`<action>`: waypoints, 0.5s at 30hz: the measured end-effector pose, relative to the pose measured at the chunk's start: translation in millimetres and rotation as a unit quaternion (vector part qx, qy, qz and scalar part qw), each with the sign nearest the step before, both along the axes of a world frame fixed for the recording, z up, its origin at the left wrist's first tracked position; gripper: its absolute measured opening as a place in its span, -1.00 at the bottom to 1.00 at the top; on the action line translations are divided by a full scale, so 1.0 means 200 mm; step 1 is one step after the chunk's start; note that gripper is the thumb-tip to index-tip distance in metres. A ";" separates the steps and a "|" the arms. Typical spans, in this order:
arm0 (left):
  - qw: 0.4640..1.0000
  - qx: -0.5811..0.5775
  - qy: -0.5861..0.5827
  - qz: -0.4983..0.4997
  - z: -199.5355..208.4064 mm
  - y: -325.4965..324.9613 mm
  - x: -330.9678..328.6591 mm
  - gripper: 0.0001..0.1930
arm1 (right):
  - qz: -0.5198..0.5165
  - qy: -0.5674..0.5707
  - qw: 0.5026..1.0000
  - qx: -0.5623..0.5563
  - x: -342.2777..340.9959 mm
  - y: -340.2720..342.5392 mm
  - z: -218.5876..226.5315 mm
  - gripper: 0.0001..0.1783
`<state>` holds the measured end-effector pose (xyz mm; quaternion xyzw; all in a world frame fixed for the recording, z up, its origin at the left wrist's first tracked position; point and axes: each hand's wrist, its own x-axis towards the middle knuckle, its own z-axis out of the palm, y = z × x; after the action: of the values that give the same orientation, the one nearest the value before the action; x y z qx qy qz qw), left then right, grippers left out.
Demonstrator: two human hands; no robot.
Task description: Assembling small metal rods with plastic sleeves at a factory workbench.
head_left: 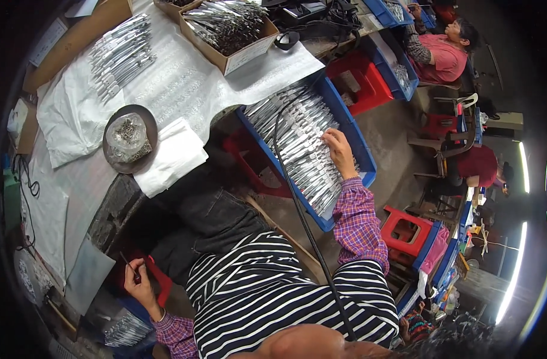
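Observation:
My right hand (pixel 340 152) reaches over a blue plastic crate (pixel 362 157) packed with rows of slim silver metal pieces (pixel 306 146). Its fingers are bent, their tips closed on one of these pieces at the top of the rows; whether it is lifted I cannot tell. Low on the left, beside my thigh, my left hand (pixel 140 285) is closed around a thin dark stick-like piece (pixel 124 258) that juts up from the fingers. What kind of piece this is, I cannot make out.
A white-covered table (pixel 183 66) bears a pile of silver pieces (pixel 122 54), a dark round dish (pixel 113 158) with a clear bag of small parts, and a full cardboard box (pixel 249 57). A black cable (pixel 297 206) crosses the crate. Red stools (pixel 360 81) and a seated co-worker (pixel 438 57) are at right.

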<state>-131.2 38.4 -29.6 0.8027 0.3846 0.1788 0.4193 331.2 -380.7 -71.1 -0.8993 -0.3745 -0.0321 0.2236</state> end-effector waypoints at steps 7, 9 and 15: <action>1.000 -0.003 0.007 0.019 0.05 -0.04 0.07 -0.91 | -0.052 0.006 0.998 0.022 -0.02 -0.01 -0.01 -0.68; 1.000 0.002 -0.004 0.015 0.06 -0.05 0.07 -0.91 | -0.052 0.005 0.998 0.025 -0.03 0.01 0.01 -0.62; 1.000 -0.011 -0.021 0.004 0.10 -0.06 0.16 -0.92 | -0.117 0.025 0.990 0.075 -0.10 0.01 0.04 -0.62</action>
<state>-99.3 26.9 -8.7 0.7926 0.3805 0.1930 0.4357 312.1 -378.2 -62.6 -0.9180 -0.2575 -0.0637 0.2948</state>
